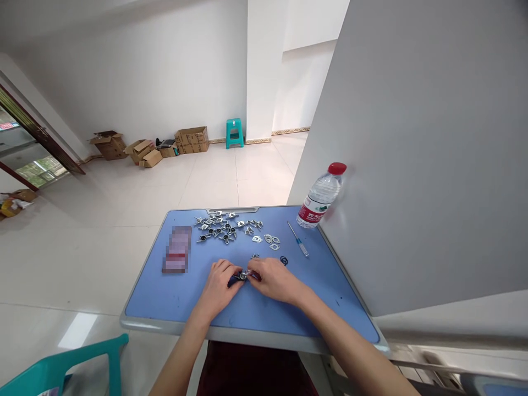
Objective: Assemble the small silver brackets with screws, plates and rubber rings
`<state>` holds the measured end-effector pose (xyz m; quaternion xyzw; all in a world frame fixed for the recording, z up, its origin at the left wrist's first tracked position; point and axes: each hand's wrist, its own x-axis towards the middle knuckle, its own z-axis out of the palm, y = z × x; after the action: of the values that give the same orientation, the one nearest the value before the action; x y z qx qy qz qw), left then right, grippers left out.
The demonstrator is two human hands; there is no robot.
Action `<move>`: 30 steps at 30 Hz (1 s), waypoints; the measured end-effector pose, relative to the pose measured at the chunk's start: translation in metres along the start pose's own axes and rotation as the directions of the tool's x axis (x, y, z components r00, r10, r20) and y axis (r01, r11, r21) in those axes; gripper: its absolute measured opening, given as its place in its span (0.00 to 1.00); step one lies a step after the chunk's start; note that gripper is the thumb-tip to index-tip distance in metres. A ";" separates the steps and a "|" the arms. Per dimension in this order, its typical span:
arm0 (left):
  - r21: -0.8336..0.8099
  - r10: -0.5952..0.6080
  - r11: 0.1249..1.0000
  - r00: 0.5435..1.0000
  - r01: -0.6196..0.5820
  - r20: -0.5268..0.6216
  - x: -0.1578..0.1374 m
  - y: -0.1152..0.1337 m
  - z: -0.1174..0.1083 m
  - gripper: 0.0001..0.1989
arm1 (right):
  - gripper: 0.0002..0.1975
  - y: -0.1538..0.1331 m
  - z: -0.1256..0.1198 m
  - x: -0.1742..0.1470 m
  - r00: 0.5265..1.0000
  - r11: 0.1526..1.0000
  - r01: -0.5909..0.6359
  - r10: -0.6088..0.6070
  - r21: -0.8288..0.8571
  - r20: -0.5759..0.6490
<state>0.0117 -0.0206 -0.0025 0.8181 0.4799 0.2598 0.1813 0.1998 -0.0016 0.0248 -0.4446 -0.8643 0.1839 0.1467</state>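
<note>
My left hand (219, 287) is closed round a small metal fitting (243, 276) low over the blue tabletop (157, 297). Its fingers and thumb pinch the part from the left. From the right, my right hand (273, 279) meets the same fitting, fingers bent together, with something reddish partly showing under them that I cannot make out. Small metal bits (254, 256) lie just beyond the right fingers. Black rubber rings (284, 260) rest to the right of that hand. Flat metal gaskets (269, 240) and a cluster of similar metal fittings (218, 228) lie farther back.
A screwdriver (299, 240) lies at the right, near a water bottle (318, 199) with a red cap beside the grey partition (412, 165). A blurred purple item (178, 247) is at left. Cardboard boxes (192, 140) and green stools (235, 133) stand on the floor.
</note>
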 end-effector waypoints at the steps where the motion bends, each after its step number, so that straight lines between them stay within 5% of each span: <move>1: -0.002 0.001 1.000 1.000 -0.001 0.001 0.000 0.000 0.000 0.05 | 0.09 0.000 0.000 0.000 1.000 1.000 -0.001 0.001 -0.022 0.006; 21: 0.004 0.009 1.000 1.000 -0.009 0.018 0.001 -0.001 0.003 0.03 | 0.07 -0.008 0.007 -0.001 0.993 0.985 -0.063 0.078 -0.162 0.089; 30: 0.004 0.014 1.000 1.000 -0.014 0.015 0.001 -0.001 0.003 0.02 | 0.12 0.001 -0.013 -0.003 0.988 0.994 -0.106 0.102 0.027 0.116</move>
<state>0.0130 -0.0189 -0.0054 0.8237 0.4734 0.2540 0.1814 0.2072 -0.0015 0.0356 -0.4753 -0.8438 0.2306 0.0945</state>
